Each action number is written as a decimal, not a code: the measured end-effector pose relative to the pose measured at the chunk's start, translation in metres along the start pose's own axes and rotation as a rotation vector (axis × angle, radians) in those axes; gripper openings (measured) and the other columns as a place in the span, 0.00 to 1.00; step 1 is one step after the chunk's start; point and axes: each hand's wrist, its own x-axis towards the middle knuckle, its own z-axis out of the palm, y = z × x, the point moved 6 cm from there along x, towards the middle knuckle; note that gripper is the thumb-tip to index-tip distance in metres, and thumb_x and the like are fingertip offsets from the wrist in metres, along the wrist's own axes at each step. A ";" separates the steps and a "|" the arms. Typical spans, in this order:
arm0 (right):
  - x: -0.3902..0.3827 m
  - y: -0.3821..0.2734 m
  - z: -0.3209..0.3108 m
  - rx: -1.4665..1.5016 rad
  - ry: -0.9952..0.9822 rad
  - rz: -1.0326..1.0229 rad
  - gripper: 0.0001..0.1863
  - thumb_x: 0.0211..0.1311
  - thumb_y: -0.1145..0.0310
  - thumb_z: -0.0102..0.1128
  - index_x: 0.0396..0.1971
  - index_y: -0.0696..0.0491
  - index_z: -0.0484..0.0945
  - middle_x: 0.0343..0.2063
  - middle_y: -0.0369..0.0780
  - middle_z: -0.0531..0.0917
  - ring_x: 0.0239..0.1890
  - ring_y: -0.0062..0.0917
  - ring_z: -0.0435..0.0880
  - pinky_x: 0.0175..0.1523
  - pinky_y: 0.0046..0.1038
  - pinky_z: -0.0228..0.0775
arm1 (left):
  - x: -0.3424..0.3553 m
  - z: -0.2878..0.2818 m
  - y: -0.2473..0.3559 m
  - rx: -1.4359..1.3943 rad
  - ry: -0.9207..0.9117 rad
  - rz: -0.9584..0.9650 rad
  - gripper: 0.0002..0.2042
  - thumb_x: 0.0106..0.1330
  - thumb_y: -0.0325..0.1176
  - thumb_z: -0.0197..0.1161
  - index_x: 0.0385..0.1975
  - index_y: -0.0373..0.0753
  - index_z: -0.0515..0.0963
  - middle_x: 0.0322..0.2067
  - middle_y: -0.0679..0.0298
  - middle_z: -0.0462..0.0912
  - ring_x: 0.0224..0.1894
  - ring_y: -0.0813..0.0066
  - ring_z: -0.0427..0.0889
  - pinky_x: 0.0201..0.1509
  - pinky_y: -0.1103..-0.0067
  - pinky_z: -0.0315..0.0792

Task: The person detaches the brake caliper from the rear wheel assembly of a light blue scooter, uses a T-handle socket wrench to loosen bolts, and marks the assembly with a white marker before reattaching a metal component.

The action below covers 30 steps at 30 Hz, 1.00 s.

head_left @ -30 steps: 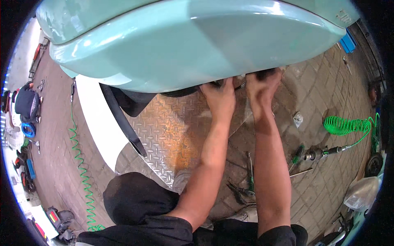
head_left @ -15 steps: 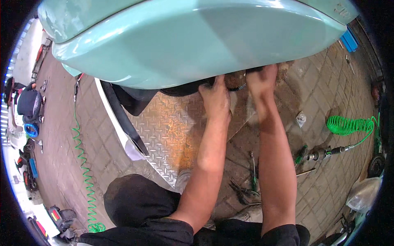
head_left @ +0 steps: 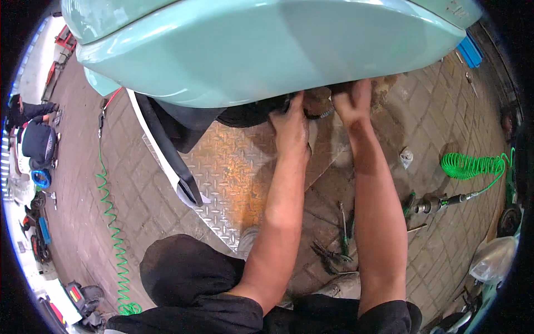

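Observation:
A glossy mint-green vehicle body panel (head_left: 267, 50) spans the top. Under its lower edge are a black rounded part (head_left: 242, 114) and a rusty brown, rounded part (head_left: 318, 100). My left hand (head_left: 290, 125) reaches up beside these, fingers curled into the shadow; what it grips is unclear. My right hand (head_left: 351, 108) is just right of the rusty part, fingers partly hidden and curled on something dark. A curved white-and-black piece (head_left: 161, 150) slants down beside a diamond-patterned metal plate (head_left: 217, 167) below the panel.
Right on the paving: a coiled green hose (head_left: 470, 166) with an air tool (head_left: 436, 203), pliers and screwdrivers (head_left: 328, 253), a clear bag (head_left: 406, 156). Left: another green hose (head_left: 105, 206); a co-worker (head_left: 28, 114) crouches among vehicle parts. A blue object (head_left: 470, 50) lies top right.
Both my hands and the panel sit slightly higher in the view. The white piece shows narrower, more of its black side visible. A co-worker's dark-clothed body has appeared at the left.

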 end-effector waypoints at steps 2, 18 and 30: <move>-0.003 0.014 0.004 0.090 0.077 -0.099 0.19 0.52 0.61 0.58 0.40 0.58 0.71 0.23 0.44 0.73 0.21 0.53 0.69 0.34 0.42 0.70 | 0.002 -0.004 -0.005 0.003 -0.017 -0.014 0.32 0.59 0.45 0.67 0.56 0.29 0.66 0.55 0.59 0.71 0.55 0.68 0.69 0.62 0.71 0.60; -0.007 0.048 0.027 0.066 -0.091 0.164 0.32 0.31 0.67 0.68 0.44 0.57 0.71 0.35 0.51 0.76 0.39 0.48 0.75 0.42 0.41 0.70 | 0.020 -0.014 -0.005 -0.158 -0.065 0.025 0.30 0.59 0.43 0.67 0.55 0.30 0.68 0.53 0.60 0.72 0.51 0.69 0.71 0.57 0.72 0.65; 0.000 0.031 0.012 0.299 -0.164 0.221 0.30 0.37 0.72 0.60 0.49 0.51 0.70 0.40 0.53 0.73 0.41 0.49 0.70 0.39 0.43 0.70 | 0.012 -0.004 -0.004 -0.057 0.005 0.040 0.29 0.58 0.39 0.69 0.54 0.26 0.68 0.54 0.60 0.72 0.52 0.69 0.71 0.58 0.74 0.64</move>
